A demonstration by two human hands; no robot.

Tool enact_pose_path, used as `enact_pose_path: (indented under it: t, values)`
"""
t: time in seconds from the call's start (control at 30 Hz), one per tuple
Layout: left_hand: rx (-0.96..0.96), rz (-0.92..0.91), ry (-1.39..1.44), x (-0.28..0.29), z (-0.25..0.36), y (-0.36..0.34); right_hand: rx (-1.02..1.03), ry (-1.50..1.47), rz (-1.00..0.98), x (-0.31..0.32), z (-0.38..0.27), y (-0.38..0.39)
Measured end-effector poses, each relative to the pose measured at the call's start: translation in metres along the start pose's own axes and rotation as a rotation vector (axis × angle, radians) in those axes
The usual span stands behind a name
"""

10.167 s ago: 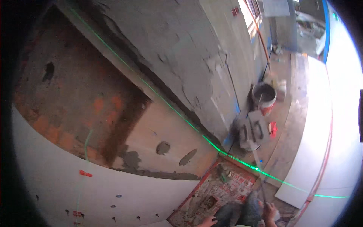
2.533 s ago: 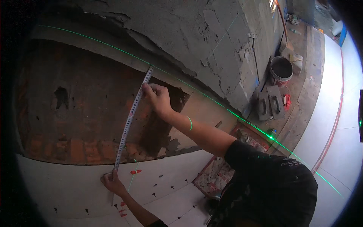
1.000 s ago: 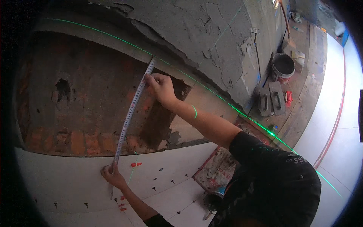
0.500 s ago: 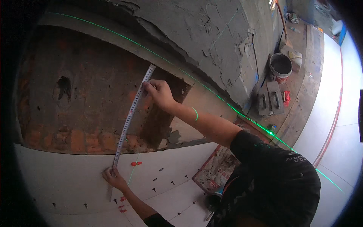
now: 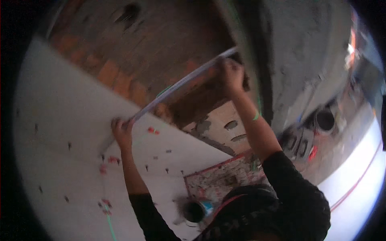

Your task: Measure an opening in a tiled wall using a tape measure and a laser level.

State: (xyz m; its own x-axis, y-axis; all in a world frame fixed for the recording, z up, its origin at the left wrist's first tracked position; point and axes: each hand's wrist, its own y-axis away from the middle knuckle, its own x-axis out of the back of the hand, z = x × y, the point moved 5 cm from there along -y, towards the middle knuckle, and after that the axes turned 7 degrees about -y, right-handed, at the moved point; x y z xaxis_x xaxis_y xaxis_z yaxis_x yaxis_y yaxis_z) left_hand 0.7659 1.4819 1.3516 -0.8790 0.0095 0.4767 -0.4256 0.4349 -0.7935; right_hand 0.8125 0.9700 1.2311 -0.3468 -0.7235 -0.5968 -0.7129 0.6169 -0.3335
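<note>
A long pale tape measure point(image 5: 183, 82) stretches slantwise across a dark, rough wall recess with bare brick along its edge. My right hand point(image 5: 233, 75) is closed on the strip close to its far upper end, beside the grey plastered band. Down on the white tiled surface point(image 5: 76, 108), my left hand point(image 5: 122, 130) is closed round the lower part of the tape measure. Motion blur smears both hands, and the tape's case cannot be made out.
Red clips point(image 5: 153, 130) and small dark tile spacers sit in the tile joints. A dark bucket point(image 5: 194, 211) stands near my body at the bottom. At right are another bucket point(image 5: 325, 120) and grey trowels point(image 5: 296, 142). Green laser light crosses my right forearm.
The view has swung round, so the recess and tiles now slant down to the right. My hands still hold the tape measure, which appears more level and farther right.
</note>
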Motion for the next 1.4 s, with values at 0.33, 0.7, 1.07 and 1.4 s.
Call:
enact_pose_path:
  t: [0.33, 0.7, 1.07, 1.4]
  values:
    - [0.253, -0.008, 0.361, 0.012, 0.007, -0.010, -0.150, -0.201, 0.028, 0.003, 0.011, -0.008]
    - [0.175, 0.017, 0.331, 0.000, 0.013, -0.031, -0.092, -0.226, -0.049, 0.028, 0.006, -0.032]
    - [0.438, -0.081, 0.402, -0.022, -0.025, 0.009, 0.112, 0.367, 0.051, 0.017, 0.024, -0.022]
    - [0.246, -0.119, 0.364, 0.005, 0.000, -0.011, -0.057, 0.005, -0.117, 0.006, 0.007, -0.004]
